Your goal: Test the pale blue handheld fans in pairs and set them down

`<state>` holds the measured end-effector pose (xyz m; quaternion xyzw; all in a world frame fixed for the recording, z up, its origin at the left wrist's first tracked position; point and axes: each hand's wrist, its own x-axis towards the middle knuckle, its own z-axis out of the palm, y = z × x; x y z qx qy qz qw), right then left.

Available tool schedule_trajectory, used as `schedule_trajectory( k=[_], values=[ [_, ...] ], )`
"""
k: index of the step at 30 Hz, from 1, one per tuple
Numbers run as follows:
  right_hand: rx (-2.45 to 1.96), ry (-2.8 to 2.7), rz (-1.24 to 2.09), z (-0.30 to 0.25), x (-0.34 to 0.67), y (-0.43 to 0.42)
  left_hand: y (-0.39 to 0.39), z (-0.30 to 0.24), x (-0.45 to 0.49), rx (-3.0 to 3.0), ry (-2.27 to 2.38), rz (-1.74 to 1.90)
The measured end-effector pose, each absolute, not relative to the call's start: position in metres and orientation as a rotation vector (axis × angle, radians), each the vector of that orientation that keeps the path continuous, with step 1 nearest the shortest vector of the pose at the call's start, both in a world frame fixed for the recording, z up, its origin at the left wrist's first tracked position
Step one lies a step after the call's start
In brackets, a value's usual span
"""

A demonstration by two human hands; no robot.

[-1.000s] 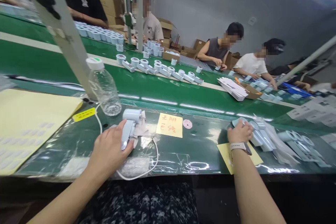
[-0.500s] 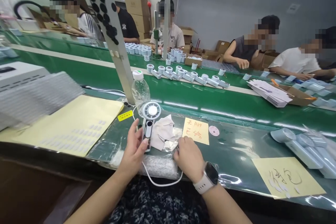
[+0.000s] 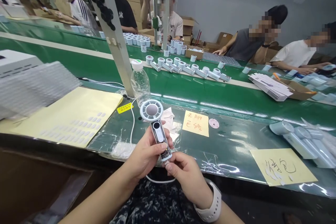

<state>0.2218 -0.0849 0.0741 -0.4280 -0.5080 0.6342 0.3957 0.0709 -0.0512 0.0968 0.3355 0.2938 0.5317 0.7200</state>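
Observation:
A light-blue handheld fan [image 3: 151,110] with a round grey-centred head is tilted up over the bench edge. My left hand [image 3: 144,151] is wrapped round its handle, thumb on the front, where dark internals show. At the handle's lower end, my right hand [image 3: 187,175] pinches the end of a white cable [image 3: 160,181]. The plug is at the fan's base; whether it is inside the port I cannot tell. Behind the fan lie crumpled pale cloth or paper pieces [image 3: 169,120], partly hidden by the fan and my left fingers.
A clear plastic bottle [image 3: 140,82] stands behind the fan beside a metal post [image 3: 119,59]. Yellow notes [image 3: 196,123] lie on the bench, several fans [image 3: 301,143] at right. Stacked clear trays [image 3: 39,84] are at left. Co-workers sit across the green conveyor [image 3: 223,99].
My left hand has lifted the fan off the bench and brought it closer. My right hand has moved the cable end to the fan's base. The view has shifted slightly.

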Motion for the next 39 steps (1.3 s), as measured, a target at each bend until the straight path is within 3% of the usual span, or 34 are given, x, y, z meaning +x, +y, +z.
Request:
schedule_trajectory(
  k=[11, 18, 23, 29, 39],
  values=[
    [-1.038, -1.066, 1.692, 0.057, 0.201, -0.097, -0.06, 0.087, 0.08, 0.892, 0.832, 1.3],
    [-0.874, -1.626, 1.172, 0.079, 0.22, -0.092, -0.05, 0.099, 0.071, 0.527, 0.746, 1.28],
    [-1.323, -1.428, 0.787, 0.093, 0.232, -0.067, -0.06, 0.098, 0.068, 0.639, 0.596, 1.17],
    [-0.779, -1.315, 1.529, 0.095, 0.218, -0.063, -0.073, 0.08, 0.079, 0.81, 0.614, 1.023],
    [-0.787, -1.223, 1.591, 0.092, 0.229, -0.068, -0.071, 0.078, 0.079, 0.942, 0.595, 0.841]
  ],
)
